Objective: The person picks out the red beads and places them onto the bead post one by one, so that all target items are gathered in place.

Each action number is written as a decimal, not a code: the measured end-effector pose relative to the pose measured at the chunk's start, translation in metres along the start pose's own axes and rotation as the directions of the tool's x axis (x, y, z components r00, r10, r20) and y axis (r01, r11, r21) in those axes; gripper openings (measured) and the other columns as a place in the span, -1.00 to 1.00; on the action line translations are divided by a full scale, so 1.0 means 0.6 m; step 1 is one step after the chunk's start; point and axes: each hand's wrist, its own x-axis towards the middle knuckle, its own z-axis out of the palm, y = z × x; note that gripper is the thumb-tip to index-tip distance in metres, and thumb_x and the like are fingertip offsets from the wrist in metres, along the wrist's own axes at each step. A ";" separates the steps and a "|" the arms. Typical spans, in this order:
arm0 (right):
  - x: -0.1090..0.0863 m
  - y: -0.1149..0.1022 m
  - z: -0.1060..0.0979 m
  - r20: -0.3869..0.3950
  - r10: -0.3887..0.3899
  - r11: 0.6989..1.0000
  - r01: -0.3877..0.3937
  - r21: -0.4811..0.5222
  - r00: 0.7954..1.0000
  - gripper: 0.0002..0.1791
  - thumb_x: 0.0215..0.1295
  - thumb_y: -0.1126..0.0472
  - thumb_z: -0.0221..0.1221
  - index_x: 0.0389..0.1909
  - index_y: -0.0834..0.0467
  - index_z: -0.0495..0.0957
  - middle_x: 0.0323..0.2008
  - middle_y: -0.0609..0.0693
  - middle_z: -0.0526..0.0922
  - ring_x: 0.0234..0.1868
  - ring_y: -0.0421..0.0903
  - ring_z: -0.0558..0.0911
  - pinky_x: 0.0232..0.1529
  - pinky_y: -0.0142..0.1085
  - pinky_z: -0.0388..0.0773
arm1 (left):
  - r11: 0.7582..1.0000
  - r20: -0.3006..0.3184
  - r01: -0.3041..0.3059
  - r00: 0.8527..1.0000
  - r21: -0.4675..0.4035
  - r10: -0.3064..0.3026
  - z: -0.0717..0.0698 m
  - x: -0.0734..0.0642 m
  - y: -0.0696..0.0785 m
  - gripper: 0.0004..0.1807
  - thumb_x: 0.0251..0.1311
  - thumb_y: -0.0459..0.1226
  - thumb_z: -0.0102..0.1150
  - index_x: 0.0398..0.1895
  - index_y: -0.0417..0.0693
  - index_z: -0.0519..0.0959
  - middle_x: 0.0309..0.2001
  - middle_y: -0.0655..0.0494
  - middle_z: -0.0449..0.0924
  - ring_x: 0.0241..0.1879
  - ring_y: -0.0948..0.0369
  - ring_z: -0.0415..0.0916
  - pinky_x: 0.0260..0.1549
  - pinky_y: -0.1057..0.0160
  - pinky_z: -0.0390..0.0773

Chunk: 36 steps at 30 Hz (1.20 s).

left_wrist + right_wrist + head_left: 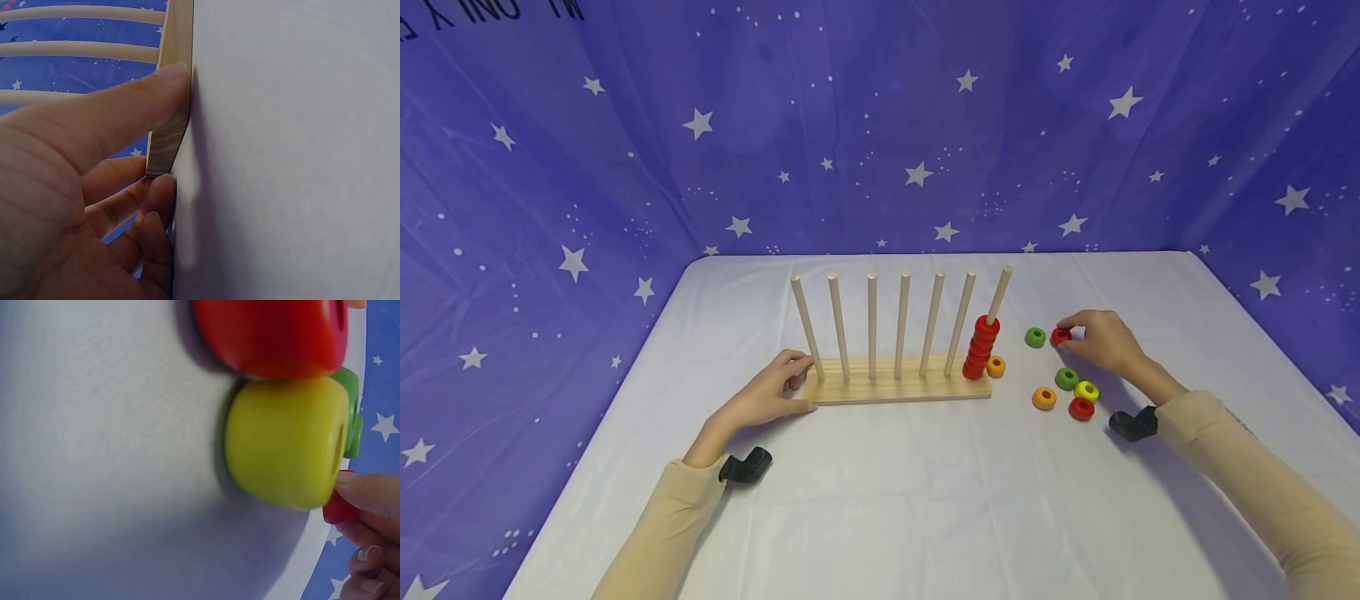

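Observation:
A wooden rack has a flat base (898,387) with several upright pegs in a row. Its rightmost peg (999,296) carries a stack of red beads (981,348). My left hand (769,390) grips the left end of the base, thumb along the front edge and fingers round the end, as the left wrist view shows close up. To the right of the rack, my right hand (1103,340) pinches a red bead (1061,336) between thumb and fingers, at or just above the cloth. A green bead (1035,337) lies just left of it.
Nearer the front are a green bead (1067,378), a yellow bead (1086,392), a red bead (1081,408) and an orange bead (1044,398). Another orange bead (996,366) lies against the rack's right end. A starry purple curtain (880,125) stands behind the white-covered table (880,500).

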 end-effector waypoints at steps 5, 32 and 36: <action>-0.004 -0.001 -0.007 -0.054 -0.039 0.999 0.038 -0.012 0.998 -0.63 0.08 0.26 0.28 -0.08 0.34 0.60 -0.11 0.33 0.63 -0.40 0.01 0.46 -0.41 -0.34 0.36 | 1.000 0.004 0.010 1.000 0.002 -0.010 -0.001 0.001 0.000 -0.16 0.02 -0.14 0.35 0.32 -0.34 0.24 0.08 -0.06 0.32 -0.20 0.22 0.30 -0.30 0.39 0.30; -0.036 -0.038 -0.025 -0.320 -0.259 0.965 0.257 -0.048 0.911 -0.67 -0.06 0.31 0.39 -0.18 0.25 0.66 -0.28 0.18 0.70 -0.54 -0.20 0.30 -0.54 -0.44 0.22 | 1.000 0.002 0.006 1.000 0.006 -0.006 0.001 0.000 -0.003 -0.16 0.02 -0.15 0.35 0.33 -0.34 0.23 0.13 -0.08 0.31 -0.18 0.20 0.31 -0.29 0.37 0.30; -0.040 -0.045 -0.028 -0.347 -0.295 0.954 0.296 -0.054 0.890 -0.67 -0.06 0.31 0.39 -0.19 0.23 0.67 -0.30 0.15 0.70 -0.55 -0.27 0.27 -0.55 -0.45 0.21 | 1.000 0.005 0.008 1.000 0.007 -0.008 0.001 0.000 -0.001 -0.16 0.02 -0.15 0.34 0.33 -0.33 0.23 0.12 -0.08 0.31 -0.18 0.20 0.31 -0.30 0.38 0.30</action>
